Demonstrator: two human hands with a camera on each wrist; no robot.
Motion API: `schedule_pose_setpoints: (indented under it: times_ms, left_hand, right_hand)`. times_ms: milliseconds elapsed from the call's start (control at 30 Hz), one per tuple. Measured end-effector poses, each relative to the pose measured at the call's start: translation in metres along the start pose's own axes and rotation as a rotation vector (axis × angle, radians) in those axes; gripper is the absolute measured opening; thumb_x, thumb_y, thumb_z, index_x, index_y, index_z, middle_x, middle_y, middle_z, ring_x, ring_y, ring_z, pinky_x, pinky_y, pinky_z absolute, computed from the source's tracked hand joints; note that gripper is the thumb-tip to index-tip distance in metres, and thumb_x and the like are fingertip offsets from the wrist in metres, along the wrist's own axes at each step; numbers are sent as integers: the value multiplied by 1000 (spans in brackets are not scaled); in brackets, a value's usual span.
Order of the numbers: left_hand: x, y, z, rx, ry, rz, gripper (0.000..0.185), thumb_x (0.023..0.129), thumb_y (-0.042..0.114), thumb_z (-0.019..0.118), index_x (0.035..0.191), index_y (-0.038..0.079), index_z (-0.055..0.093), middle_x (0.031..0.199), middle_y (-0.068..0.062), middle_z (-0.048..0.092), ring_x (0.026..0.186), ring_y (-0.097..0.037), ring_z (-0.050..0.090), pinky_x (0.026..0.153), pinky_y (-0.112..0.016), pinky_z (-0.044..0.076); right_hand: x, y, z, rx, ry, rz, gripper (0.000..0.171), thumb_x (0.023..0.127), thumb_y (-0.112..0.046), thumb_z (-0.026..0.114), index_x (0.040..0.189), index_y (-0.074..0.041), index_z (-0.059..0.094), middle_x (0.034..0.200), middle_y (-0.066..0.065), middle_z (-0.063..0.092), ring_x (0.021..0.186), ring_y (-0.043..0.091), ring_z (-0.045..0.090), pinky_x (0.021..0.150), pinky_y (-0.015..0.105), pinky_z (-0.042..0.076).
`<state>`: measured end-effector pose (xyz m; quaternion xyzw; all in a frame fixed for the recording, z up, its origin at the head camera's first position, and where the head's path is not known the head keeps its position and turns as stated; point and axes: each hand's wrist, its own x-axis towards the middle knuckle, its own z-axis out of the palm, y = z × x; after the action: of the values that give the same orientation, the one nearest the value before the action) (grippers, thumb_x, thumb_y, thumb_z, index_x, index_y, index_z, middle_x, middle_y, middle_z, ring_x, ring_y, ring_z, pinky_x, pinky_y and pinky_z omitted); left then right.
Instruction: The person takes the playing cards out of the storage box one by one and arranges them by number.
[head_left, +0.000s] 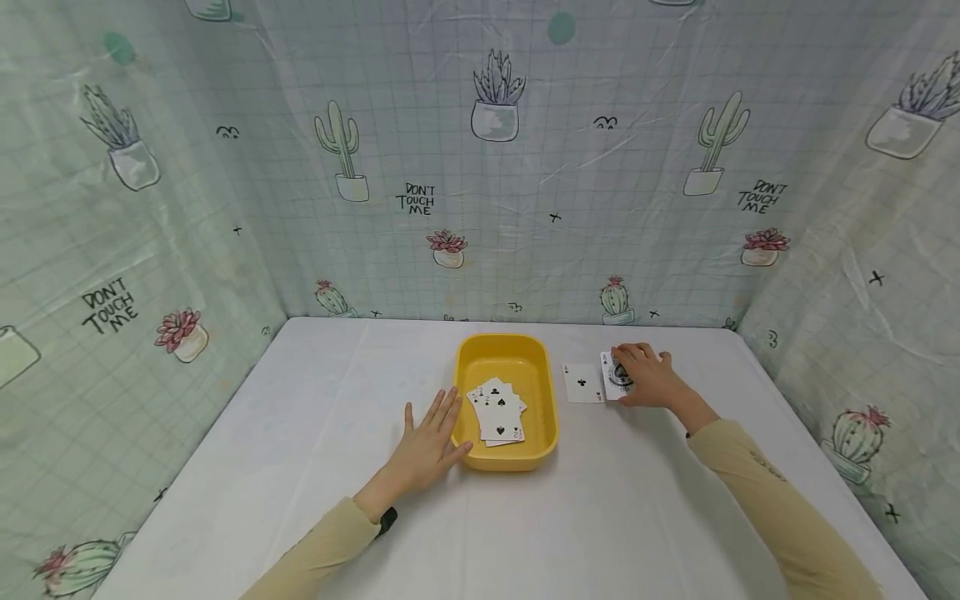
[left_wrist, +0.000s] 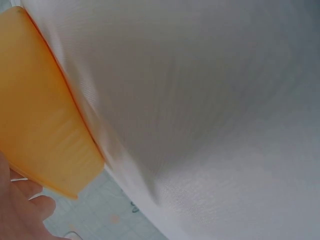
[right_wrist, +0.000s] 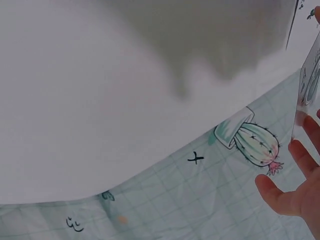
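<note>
In the head view, my left hand (head_left: 422,450) lies against the left side of a yellow plastic tray (head_left: 504,354), its fingers straight and spread over the rim. Several playing cards (head_left: 498,417) lie face up in a loose pile inside the tray, a two of spades on top. To the tray's right, my right hand (head_left: 654,379) holds a playing card (head_left: 609,385) with a large ornate spade. The right wrist view shows this card (right_wrist: 305,95) lifted and tilted, with fingertips at its edges. Beside it, another card (head_left: 576,392) with a single club in its middle lies face up.
A white table (head_left: 345,400) carries everything. Behind it and on both sides hangs a pale green cloth (head_left: 555,242) with cactus prints. The left wrist view shows the tray's outer wall (left_wrist: 40,105) up close.
</note>
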<state>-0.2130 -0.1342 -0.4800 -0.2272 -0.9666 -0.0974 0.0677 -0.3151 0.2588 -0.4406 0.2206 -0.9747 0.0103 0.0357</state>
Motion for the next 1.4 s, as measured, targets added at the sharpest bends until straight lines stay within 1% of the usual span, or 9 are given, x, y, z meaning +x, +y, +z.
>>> schedule_pose_setpoints:
  times_ms: [167, 333, 433, 567, 667, 767, 1000, 1233, 1400]
  left_hand:
    - [0, 0, -2, -3, 5, 2, 74, 90, 53, 35, 144, 9, 9, 152, -6, 9, 140, -25, 10, 99, -68, 7]
    - [0, 0, -2, 0, 5, 5, 75, 90, 55, 33, 144, 7, 13, 152, -6, 9, 139, -26, 13, 98, -69, 8]
    - [0, 0, -1, -6, -5, -1, 75, 90, 56, 32, 144, 7, 12, 152, -6, 8, 139, -26, 10, 98, -69, 8]
    - [0, 1, 0, -17, -7, -6, 75, 90, 55, 32, 144, 7, 12, 152, -6, 8, 140, -25, 9, 98, -68, 7]
    - [-1, 1, 0, -21, 3, -5, 74, 90, 54, 34, 144, 7, 13, 152, -5, 8, 139, -26, 11, 98, -69, 7]
    - [-1, 2, 0, -23, 9, -4, 74, 90, 53, 35, 143, 7, 14, 152, -5, 8, 139, -26, 12, 98, -69, 8]
    - [-1, 2, 0, -22, -11, -14, 75, 90, 55, 33, 144, 8, 12, 152, -4, 7, 140, -23, 8, 98, -68, 7]
    - [0, 1, 2, -24, 1, -14, 74, 90, 53, 36, 144, 8, 12, 152, -4, 7, 140, -25, 10, 98, -68, 7]
    - [0, 0, 2, -12, -3, -14, 75, 90, 55, 33, 144, 9, 11, 152, -3, 5, 140, -23, 9, 99, -68, 7]
  right_hand:
    - [1, 6, 8, -10, -22, -4, 85, 64, -32, 77, 133, -3, 38, 131, 18, 40, 118, 39, 32, 83, 68, 27]
    - [2, 9, 11, -4, -43, 4, 82, 65, -32, 76, 132, -2, 39, 130, 19, 41, 117, 39, 34, 81, 66, 29]
    - [3, 11, 12, 7, -67, 14, 81, 66, -31, 76, 132, -2, 39, 130, 20, 41, 116, 40, 34, 81, 66, 29]
    - [5, 12, 15, 17, -103, 27, 80, 67, -31, 75, 133, -3, 39, 131, 20, 40, 117, 41, 33, 82, 66, 29]
    - [7, 11, 18, 20, -121, 35, 80, 68, -31, 74, 133, -4, 38, 132, 20, 40, 118, 41, 33, 83, 68, 28]
    - [9, 10, 19, 34, -126, 42, 80, 67, -31, 74, 133, -4, 39, 132, 20, 40, 118, 41, 32, 84, 69, 27]
    - [11, 8, 20, 33, -155, 64, 79, 69, -31, 73, 134, -5, 38, 133, 20, 38, 119, 42, 31, 85, 68, 26]
    - [12, 7, 19, 46, -181, 79, 78, 70, -31, 72, 135, -8, 37, 135, 20, 37, 121, 43, 28, 87, 68, 25]
    - [12, 8, 20, 51, -176, 79, 77, 70, -31, 71, 135, -9, 37, 134, 20, 38, 121, 43, 29, 87, 69, 24]
